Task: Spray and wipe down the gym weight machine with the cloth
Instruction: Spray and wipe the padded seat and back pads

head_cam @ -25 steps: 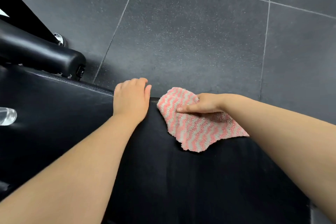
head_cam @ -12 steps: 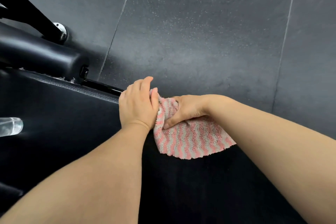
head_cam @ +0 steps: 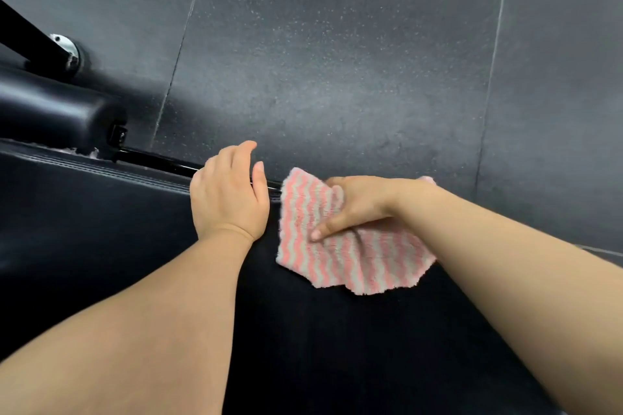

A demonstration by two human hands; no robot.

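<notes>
A pink-and-white striped cloth [head_cam: 340, 246] is lying at the far edge of the black padded seat [head_cam: 101, 229]. The right hand [head_cam: 357, 205] is gripping it; the left hand [head_cam: 229, 199] is resting spread beside it. Grey speckled floor tiles [head_cam: 337, 61] are lying beyond.

Dark speckled floor tiles [head_cam: 337, 44], pale seams

We find no legible text, labels, brands or numbers anywhere — not on the black pad [head_cam: 101, 229], the striped cloth [head_cam: 337, 259] or the floor tiles [head_cam: 337, 61].
</notes>
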